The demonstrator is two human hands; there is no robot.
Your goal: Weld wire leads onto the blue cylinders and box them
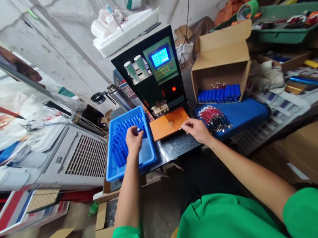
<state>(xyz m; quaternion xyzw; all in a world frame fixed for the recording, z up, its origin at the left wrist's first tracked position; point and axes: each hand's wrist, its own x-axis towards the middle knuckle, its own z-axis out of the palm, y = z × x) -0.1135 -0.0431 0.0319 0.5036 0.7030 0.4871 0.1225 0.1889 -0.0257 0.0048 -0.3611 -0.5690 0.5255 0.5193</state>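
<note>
1. Left hand (133, 140) is reaching into the shallow blue plastic tray (150, 155); fingers pinching one small blue cylindrical cell (140, 129) at the fingertips, among the loose cells.
2. Right hand (197, 129) is resting beside the flat orange work plate (169, 128); fingers curled; whether they are holding anything cannot be told.

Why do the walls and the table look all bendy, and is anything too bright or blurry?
In the head view, the wide lens curves straight edges near the borders, so the wall and table bow. The machine's small screen glows washed-out blue. The middle stays sharp, with the left hand in the blue tray; the far left corner smears.
</note>
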